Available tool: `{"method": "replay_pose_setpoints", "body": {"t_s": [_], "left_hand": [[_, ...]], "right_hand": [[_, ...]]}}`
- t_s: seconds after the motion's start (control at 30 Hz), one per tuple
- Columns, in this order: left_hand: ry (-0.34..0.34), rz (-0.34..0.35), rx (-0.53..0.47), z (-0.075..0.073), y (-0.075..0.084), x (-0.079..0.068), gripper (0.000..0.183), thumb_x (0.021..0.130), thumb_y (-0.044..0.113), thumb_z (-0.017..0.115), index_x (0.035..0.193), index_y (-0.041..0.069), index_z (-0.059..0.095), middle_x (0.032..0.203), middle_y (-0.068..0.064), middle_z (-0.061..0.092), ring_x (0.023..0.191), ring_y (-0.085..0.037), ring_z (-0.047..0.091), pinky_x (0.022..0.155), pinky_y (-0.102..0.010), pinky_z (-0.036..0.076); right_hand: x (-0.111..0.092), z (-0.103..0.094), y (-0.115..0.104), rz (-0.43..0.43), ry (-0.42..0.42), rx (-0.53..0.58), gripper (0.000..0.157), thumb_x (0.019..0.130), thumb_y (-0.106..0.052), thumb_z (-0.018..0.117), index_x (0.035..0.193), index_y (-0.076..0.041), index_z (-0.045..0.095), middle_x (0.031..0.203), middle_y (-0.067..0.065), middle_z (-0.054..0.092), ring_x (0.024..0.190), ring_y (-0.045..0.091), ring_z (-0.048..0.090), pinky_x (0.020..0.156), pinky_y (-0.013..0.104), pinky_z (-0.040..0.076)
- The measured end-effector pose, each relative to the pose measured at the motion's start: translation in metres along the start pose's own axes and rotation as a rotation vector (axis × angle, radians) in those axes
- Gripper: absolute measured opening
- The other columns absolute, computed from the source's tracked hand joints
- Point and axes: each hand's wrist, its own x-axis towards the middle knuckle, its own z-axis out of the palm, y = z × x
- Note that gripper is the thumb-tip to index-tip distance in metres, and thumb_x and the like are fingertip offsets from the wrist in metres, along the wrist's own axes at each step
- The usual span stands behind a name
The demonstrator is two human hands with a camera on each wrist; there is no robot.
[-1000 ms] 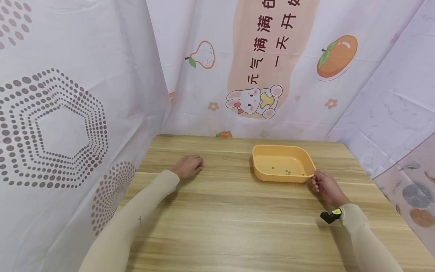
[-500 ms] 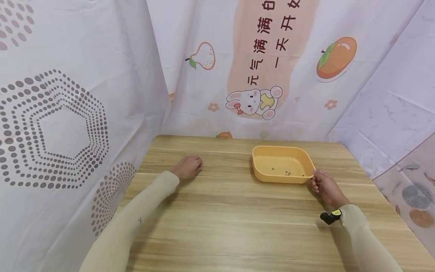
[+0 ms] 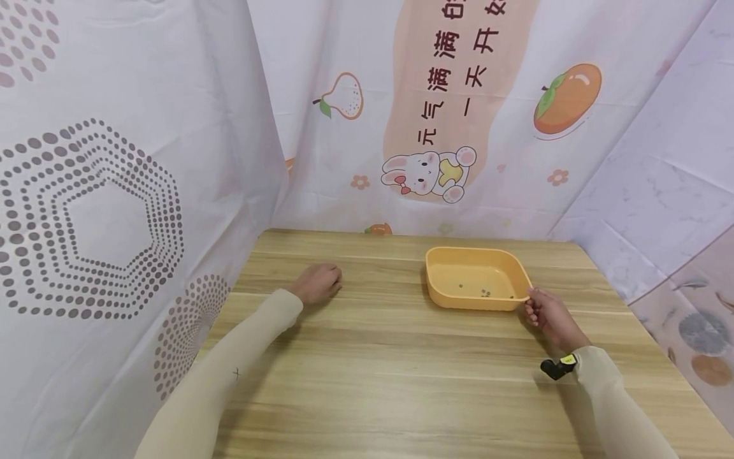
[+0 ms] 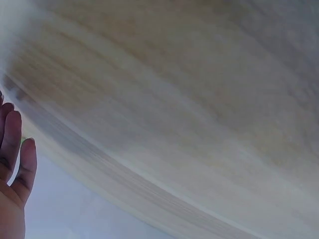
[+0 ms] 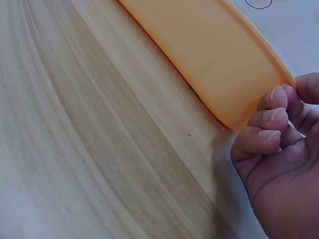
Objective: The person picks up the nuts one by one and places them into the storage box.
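A shallow orange-yellow plastic basin (image 3: 470, 303) stands on the wooden table, right of the middle in the head view. Several tiny grey, nut-like pieces (image 3: 485, 294) lie scattered on its floor, too small to identify. My right hand (image 3: 553, 317) pinches the basin's near right corner at the rim. In the right wrist view, thumb and forefinger meet at the basin's edge (image 5: 271, 55), with the other fingers (image 5: 254, 142) curled below. Well to the left, my left hand (image 3: 316, 284) rests on the tabletop, fingers loosely bent and holding nothing. Only part of it shows in the left wrist view.
Patterned cloths hang around the wood-grain table (image 3: 367, 382): a dotted one (image 3: 109, 223) on the left, a printed one (image 3: 327, 166) behind, a marbled one (image 3: 659, 191) on the right. A black device (image 3: 557, 367) sits at my right wrist.
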Motion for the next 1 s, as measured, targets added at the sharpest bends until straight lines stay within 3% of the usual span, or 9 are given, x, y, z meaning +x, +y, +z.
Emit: {"method": "replay_pose_setpoints", "body": {"t_s": [0.27, 0.6, 1.0], "left_hand": [[-0.005, -0.028, -0.022, -0.003, 0.003, 0.004, 0.01, 0.092, 0.017, 0.057, 0.088, 0.013, 0.066, 0.085, 0.004, 0.059, 0.074, -0.01, 0.056, 0.065, -0.027, 0.049], [0.048, -0.028, -0.037, -0.006, 0.005, 0.008, 0.012, 0.09, 0.013, 0.054, 0.086, 0.014, 0.065, 0.083, 0.005, 0.06, 0.072, -0.008, 0.057, 0.066, -0.026, 0.049], [0.076, 0.014, 0.002, -0.009, 0.01, 0.013, 0.011, 0.091, 0.017, 0.056, 0.088, 0.012, 0.066, 0.085, 0.004, 0.06, 0.074, -0.008, 0.058, 0.066, -0.024, 0.05]], "right_hand": [[0.0, -0.001, 0.001, -0.004, -0.001, -0.002, 0.029, 0.104, -0.021, 0.037, 0.085, -0.002, 0.048, 0.069, 0.001, 0.052, 0.056, 0.009, 0.047, 0.049, 0.023, 0.042], [0.0, 0.0, 0.001, -0.014, -0.002, -0.012, 0.029, 0.104, -0.02, 0.036, 0.086, -0.001, 0.048, 0.069, 0.0, 0.052, 0.057, 0.009, 0.048, 0.049, 0.022, 0.042], [0.006, -0.008, 0.01, -0.009, 0.035, -0.032, 0.03, 0.104, -0.024, 0.037, 0.083, -0.006, 0.048, 0.068, -0.003, 0.052, 0.054, 0.007, 0.046, 0.048, 0.021, 0.04]]}}
